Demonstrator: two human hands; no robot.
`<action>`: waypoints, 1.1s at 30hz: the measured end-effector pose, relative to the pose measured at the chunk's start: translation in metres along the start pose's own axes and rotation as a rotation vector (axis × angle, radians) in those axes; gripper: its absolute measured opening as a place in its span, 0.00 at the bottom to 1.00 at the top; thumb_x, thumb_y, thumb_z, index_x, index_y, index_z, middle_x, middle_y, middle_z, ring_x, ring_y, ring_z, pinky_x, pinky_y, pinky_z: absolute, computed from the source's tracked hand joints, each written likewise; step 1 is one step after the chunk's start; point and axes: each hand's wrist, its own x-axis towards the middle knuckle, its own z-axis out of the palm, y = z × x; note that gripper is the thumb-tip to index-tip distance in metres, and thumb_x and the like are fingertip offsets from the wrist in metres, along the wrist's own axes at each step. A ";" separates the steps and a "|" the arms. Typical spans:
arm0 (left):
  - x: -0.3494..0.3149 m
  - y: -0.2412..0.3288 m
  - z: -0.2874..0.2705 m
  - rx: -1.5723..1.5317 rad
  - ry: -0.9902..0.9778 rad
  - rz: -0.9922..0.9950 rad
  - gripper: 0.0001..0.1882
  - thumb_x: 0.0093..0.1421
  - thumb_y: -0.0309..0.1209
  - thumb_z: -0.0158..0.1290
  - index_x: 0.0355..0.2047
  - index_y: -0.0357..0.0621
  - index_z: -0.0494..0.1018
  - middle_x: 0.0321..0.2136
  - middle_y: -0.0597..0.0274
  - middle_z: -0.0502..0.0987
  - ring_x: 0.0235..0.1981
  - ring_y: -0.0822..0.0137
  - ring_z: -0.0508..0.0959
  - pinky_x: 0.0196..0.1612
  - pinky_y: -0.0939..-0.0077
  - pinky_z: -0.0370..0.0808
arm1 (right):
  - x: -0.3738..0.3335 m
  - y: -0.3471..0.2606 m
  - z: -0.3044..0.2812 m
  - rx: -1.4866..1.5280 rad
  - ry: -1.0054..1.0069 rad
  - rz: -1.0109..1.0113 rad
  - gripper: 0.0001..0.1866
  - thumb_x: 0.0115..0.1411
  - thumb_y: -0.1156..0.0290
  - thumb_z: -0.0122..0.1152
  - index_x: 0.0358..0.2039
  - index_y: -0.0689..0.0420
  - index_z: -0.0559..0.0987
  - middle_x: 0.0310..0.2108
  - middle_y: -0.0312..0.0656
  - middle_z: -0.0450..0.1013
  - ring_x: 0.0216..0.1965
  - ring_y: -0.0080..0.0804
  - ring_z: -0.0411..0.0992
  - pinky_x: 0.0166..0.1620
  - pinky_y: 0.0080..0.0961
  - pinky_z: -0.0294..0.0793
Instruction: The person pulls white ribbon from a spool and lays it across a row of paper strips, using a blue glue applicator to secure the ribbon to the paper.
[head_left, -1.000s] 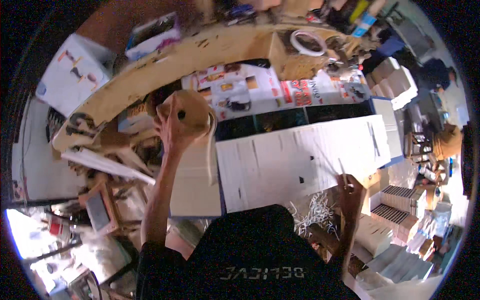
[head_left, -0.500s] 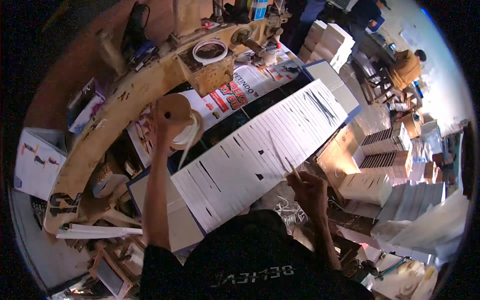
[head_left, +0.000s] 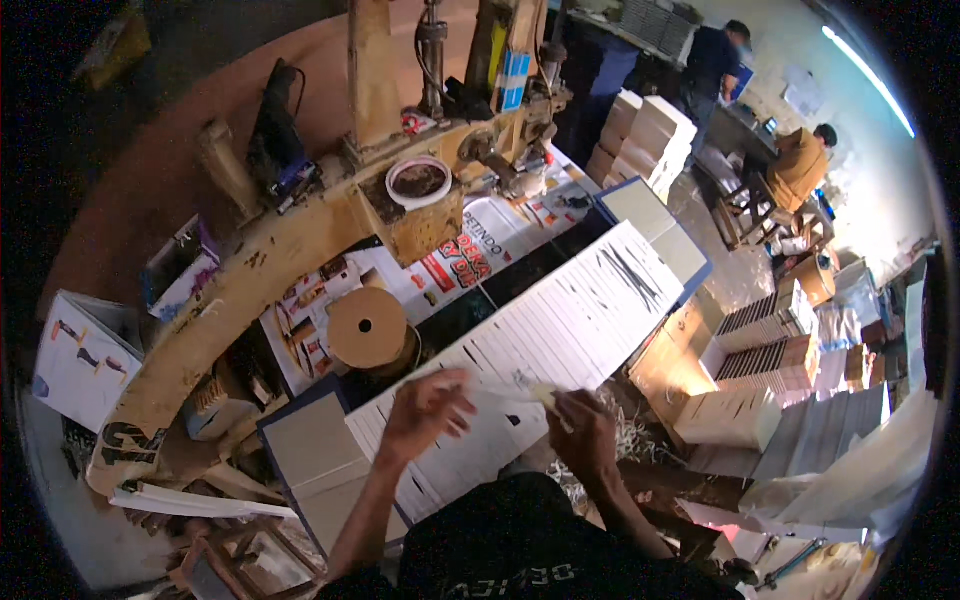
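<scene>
A long row of books, white sheet edges upward, lies slantwise before me between grey boards with blue edges. Above its near left part is my left hand, fingers bent, with a blurred pale strip at its fingertips. That strip runs toward my right hand, which is closed round a slim pale tool; its exact kind is blurred. Beyond my left hand stands a brown cardboard roll, touched by neither hand.
A curved beige machine frame arches along the left and back, with a round white-rimmed pot on it. Paper stacks fill the right side. Pale scraps lie below the books. Two people work at the far right.
My left hand has left the brown roll and come down over the books. My right hand has moved slightly left and lower with the pale tool. The view has shifted upward.
</scene>
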 end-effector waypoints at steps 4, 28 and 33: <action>-0.003 -0.013 0.007 0.349 0.166 0.113 0.14 0.65 0.35 0.60 0.43 0.35 0.82 0.25 0.55 0.83 0.23 0.70 0.82 0.27 0.74 0.80 | 0.018 0.001 0.012 0.033 -0.129 -0.043 0.13 0.56 0.71 0.71 0.40 0.63 0.85 0.37 0.48 0.81 0.34 0.38 0.82 0.36 0.31 0.82; -0.005 -0.069 0.002 0.718 0.920 0.417 0.10 0.62 0.26 0.57 0.25 0.33 0.75 0.16 0.57 0.76 0.18 0.71 0.77 0.23 0.73 0.72 | 0.342 -0.152 0.068 -0.144 0.015 -0.992 0.19 0.62 0.71 0.60 0.55 0.54 0.78 0.48 0.48 0.77 0.56 0.52 0.69 0.59 0.54 0.66; -0.015 -0.082 -0.001 0.787 0.781 0.445 0.06 0.66 0.23 0.50 0.36 0.34 0.76 0.26 0.51 0.81 0.27 0.58 0.83 0.30 0.72 0.76 | 0.335 -0.217 0.116 0.149 -0.048 -1.206 0.17 0.64 0.75 0.55 0.54 0.56 0.78 0.49 0.49 0.76 0.57 0.52 0.68 0.60 0.52 0.67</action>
